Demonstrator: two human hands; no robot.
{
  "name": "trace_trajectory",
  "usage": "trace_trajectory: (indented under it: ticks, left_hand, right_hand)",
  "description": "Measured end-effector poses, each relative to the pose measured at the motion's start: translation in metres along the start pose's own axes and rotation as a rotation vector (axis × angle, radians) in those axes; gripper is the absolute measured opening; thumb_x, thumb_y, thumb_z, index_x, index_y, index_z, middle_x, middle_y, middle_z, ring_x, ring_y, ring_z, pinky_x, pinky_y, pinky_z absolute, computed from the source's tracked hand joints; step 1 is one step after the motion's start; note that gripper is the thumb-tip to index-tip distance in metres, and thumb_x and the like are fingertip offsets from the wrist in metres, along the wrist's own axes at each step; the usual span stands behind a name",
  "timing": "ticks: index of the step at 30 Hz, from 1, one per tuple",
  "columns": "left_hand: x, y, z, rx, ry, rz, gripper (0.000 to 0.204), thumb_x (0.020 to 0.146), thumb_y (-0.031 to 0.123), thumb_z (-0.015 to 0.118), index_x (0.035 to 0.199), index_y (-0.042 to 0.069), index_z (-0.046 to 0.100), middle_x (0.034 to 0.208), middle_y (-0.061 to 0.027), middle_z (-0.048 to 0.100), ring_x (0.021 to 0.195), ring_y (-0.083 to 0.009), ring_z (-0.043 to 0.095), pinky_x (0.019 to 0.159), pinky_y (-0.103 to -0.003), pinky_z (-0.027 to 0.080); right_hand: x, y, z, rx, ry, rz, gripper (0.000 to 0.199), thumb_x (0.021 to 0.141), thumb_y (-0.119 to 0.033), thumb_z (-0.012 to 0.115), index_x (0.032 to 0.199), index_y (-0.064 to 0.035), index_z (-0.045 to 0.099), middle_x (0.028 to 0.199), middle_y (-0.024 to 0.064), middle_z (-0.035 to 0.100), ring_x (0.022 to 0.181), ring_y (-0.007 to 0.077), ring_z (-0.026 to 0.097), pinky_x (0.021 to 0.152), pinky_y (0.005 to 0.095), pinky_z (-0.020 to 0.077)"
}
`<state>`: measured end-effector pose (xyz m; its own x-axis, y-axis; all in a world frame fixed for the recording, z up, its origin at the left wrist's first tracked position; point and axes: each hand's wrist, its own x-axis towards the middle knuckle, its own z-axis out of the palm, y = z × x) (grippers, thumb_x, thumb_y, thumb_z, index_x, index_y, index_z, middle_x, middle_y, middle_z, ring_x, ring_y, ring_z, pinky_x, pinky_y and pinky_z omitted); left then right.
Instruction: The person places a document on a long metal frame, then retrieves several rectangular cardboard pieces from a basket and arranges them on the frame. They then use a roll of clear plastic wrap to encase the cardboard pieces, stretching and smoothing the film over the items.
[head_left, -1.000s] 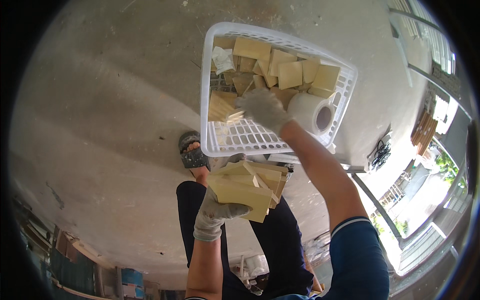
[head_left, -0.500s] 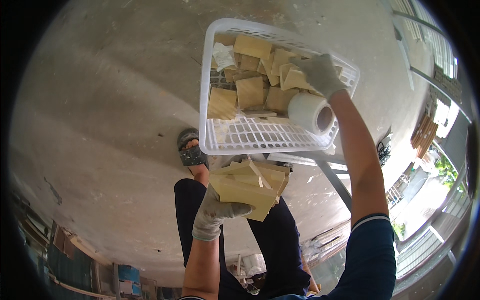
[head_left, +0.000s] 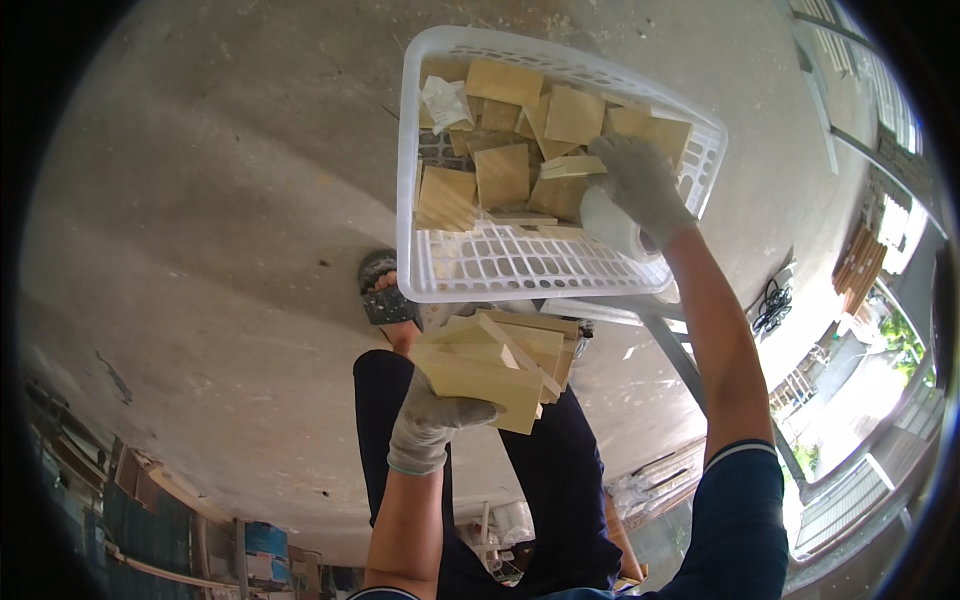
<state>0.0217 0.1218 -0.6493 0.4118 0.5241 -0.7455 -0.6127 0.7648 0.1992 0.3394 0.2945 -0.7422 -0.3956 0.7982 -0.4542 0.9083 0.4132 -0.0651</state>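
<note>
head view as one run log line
left gloved hand: holding yellowish panel stack; right gloved hand: at another panel, over white plastic basket; white roll: in basket

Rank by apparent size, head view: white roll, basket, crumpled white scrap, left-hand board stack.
1. White perforated basket
2. Board stack in left hand
3. White roll, partly hidden by right hand
4. Crumpled white scrap

head-worn fisheye view facing steeply down: the left gloved hand [head_left: 430, 424] is nearer, the right gloved hand [head_left: 643, 182] and a white plastic basket [head_left: 407, 190] farther off.
</note>
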Motion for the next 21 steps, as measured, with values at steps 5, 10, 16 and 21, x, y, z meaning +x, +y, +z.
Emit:
trace_trajectory:
  ticks: [5,10,16,21]
  left_hand:
    - [0.003,-0.007,-0.012,-0.100,0.066,0.094,0.104,0.060,0.018,0.097,0.146,0.004,0.041,0.133,-0.0081,0.059,0.121,-0.0191,0.059,0.103,-0.034,0.050]
    - [0.006,-0.005,-0.014,0.052,-0.045,0.283,0.092,0.080,0.032,0.081,0.152,0.006,0.031,0.144,-0.0092,0.052,0.130,-0.0211,0.053,0.111,-0.037,0.046]
    - [0.004,0.004,-0.015,0.298,-0.003,0.291,0.095,0.082,0.048,0.069,0.155,0.006,0.024,0.151,-0.0086,0.043,0.137,-0.0192,0.045,0.117,-0.036,0.037]
    - [0.001,0.008,-0.010,0.185,0.200,0.137,0.127,0.063,0.053,0.092,0.156,0.005,0.020,0.151,-0.0073,0.041,0.139,-0.0193,0.041,0.118,-0.036,0.035]
  right_hand:
    - [-0.072,-0.076,-0.070,0.874,-0.068,0.276,0.052,0.086,-0.033,0.078,0.124,-0.0025,0.058,0.101,0.0172,0.072,0.087,0.0287,0.074,0.074,0.0396,0.0575]
    - [-0.112,-0.111,-0.061,1.636,-0.323,0.145,0.047,0.090,-0.029,0.073,0.122,0.0036,0.060,0.098,0.0162,0.070,0.090,0.0243,0.072,0.076,0.0335,0.0588]
    - [-0.003,-0.105,0.055,0.968,-0.029,0.535,0.070,0.079,-0.027,0.081,0.139,-0.0074,0.051,0.129,0.0166,0.056,0.100,0.0311,0.062,0.089,0.0387,0.0533]
    - [0.055,-0.146,0.101,0.450,0.021,0.868,0.106,0.064,-0.053,0.089,0.146,-0.0090,0.039,0.129,0.0200,0.055,0.116,0.0390,0.056,0.101,0.0486,0.0441]
